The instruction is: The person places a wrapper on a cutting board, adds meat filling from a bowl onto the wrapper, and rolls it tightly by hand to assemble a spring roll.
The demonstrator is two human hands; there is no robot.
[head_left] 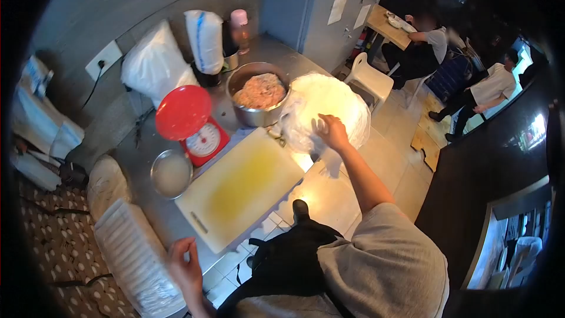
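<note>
My right hand [334, 133] reaches over a round white stack wrapped in clear plastic [326, 100] at the counter's right end. Its fingers are bent and slightly apart at the plastic, and nothing shows in them. Near the front edge, my left hand [186, 265] is loosely curled with a gap between thumb and fingers, holding nothing. It is beside a plastic-wrapped stack of white trays [135, 253]. Between my hands lies a pale cutting board [241, 185] with a yellow stain. Behind it stands a steel pot [247, 116] of pinkish ground meat [259, 91].
A red kitchen scale [203, 140] and a round metal bowl [171, 174] stand left of the board. White bags [156, 62], a pink-capped bottle [240, 26] line the wall. A white chair [369, 79] and two people [432, 44] are farther right.
</note>
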